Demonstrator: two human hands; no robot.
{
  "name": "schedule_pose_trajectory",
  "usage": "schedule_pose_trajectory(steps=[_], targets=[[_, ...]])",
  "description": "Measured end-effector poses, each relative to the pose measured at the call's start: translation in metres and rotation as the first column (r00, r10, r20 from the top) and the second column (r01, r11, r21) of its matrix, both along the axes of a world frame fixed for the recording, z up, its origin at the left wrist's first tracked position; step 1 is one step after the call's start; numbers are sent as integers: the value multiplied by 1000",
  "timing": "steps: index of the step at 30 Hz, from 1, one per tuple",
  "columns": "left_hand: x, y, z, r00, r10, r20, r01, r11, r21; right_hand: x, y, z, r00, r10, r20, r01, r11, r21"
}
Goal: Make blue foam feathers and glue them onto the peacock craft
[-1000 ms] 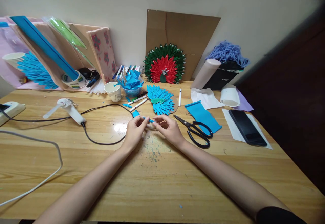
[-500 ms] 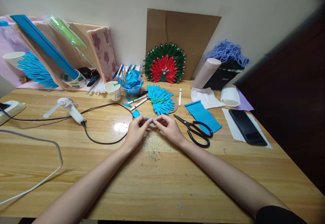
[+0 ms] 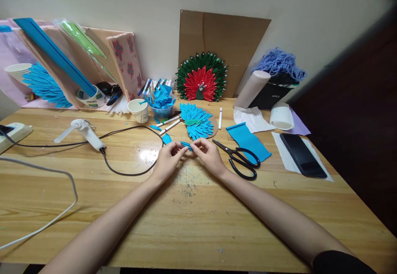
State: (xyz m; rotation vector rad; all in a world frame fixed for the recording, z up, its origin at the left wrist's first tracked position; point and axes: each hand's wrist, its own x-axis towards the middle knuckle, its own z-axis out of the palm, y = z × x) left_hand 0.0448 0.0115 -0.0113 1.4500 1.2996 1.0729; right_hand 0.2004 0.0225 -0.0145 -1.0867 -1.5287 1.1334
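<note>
Table (image 3: 149, 228): light wood, glossy, dark specks scattered just in front of the hands. Pale wall (image 3: 149, 1) behind, dark surface (image 3: 356, 112) at far right.

Small blue piece (image 3: 186, 145) is mid-table, pinched between left hand (image 3: 167, 160) and right hand (image 3: 209, 156); thumbs and index fingers nearly together on it.

Black-handled scissors (image 3: 243, 162) lie right of the right hand, overlapping blue sheet (image 3: 248, 139). Phone (image 3: 302, 156) further right, on white paper (image 3: 283, 154). White glue gun (image 3: 88, 135) sits left, its black cable looping toward the left hand.

Back edge: brown cardboard (image 3: 238, 38) upright against the wall, red-and-green feathered fan (image 3: 201, 81) in front. Paper cup (image 3: 138, 112) beside bowl (image 3: 161, 111) of blue scraps.
</note>
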Motion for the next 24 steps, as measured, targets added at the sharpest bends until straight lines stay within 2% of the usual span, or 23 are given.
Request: schedule_pose_trajectory(steps=[7, 11, 15, 24], targets=[[1, 0, -1, 999, -9, -36, 9, 1000, -4, 0, 0, 1, 1000, -28, -11, 28, 1000, 7], [1, -1, 1, 992, -30, -120, 32, 999, 13, 0, 0, 1, 999, -39, -4, 39, 999, 3], [0, -3, 5, 984, -21, -178, 32, 998, 58, 0, 0, 1, 999, 31, -8, -31, 999, -7], [-3, 0, -3, 997, 54, 57, -55, 998, 13, -1, -1, -1, 985, 138, -108, -144, 988, -49]])
